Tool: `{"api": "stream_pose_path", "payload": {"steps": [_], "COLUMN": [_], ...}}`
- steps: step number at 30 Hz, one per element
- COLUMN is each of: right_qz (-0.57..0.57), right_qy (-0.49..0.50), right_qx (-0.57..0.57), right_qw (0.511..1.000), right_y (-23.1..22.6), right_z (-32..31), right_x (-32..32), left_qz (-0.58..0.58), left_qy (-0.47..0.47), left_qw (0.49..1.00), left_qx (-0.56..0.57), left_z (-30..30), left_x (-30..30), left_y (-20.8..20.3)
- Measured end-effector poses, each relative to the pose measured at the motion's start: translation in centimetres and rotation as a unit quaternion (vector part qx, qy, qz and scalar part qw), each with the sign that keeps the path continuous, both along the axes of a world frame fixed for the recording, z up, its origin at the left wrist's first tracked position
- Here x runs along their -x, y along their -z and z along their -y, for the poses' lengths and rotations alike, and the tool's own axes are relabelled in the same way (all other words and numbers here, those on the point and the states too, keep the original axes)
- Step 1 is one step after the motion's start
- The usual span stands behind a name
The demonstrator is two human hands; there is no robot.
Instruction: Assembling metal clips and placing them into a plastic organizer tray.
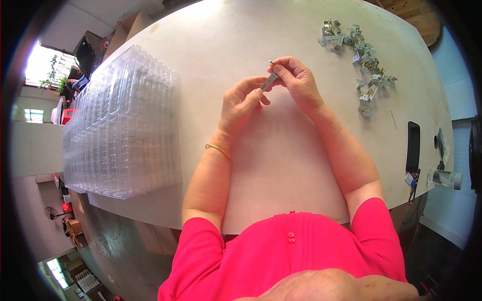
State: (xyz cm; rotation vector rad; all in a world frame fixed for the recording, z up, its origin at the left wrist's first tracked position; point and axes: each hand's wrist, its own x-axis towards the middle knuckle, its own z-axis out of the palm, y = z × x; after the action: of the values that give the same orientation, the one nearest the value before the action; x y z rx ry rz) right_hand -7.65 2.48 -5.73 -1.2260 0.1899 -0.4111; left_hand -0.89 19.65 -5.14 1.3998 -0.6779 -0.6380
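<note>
Above the middle of the table, both hands come together on one small metal bracket (269,82), a narrow silvery strip held at a slant. My left hand (243,102) pinches its lower end between thumb and fingers. At the upper end my right hand (295,80) is closed, with thumb and forefinger on the bracket near a small pin-like tip. Fingers cover part of the piece, so its full shape is hidden. To the right of my hands, a loose heap of similar small metal parts (369,62) runs along the table.
Stacked clear plastic trays (123,125) fill the table's left side. Toward the right edge lie a thin metal rod (393,119), a black phone (412,146) and a clear bottle (442,178) on its side. A round wooden stool (414,20) stands beyond the far right edge.
</note>
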Motion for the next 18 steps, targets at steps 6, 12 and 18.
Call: {"api": "stream_pose_path", "payload": {"steps": [6,12,18], "right_qz": [0.046,0.002,-0.012], "right_qy": [0.103,0.125,0.113], "right_qx": [0.160,0.241,0.347], "right_qw": [0.981,0.962,0.931], "right_y": [2.7,1.5,0.5], "right_z": [0.2,-0.7,-2.1], "right_x": [-1.1,-0.2,0.6], "left_qz": [-0.036,0.031,0.069], "left_qy": [-0.002,-0.097,-0.132], "left_qw": [0.999,0.993,0.987], "left_qx": [0.031,0.054,0.062], "left_z": [0.3,0.7,1.0], "left_x": [-0.2,-0.6,-0.7], "left_y": [0.9,1.7,2.4]}}
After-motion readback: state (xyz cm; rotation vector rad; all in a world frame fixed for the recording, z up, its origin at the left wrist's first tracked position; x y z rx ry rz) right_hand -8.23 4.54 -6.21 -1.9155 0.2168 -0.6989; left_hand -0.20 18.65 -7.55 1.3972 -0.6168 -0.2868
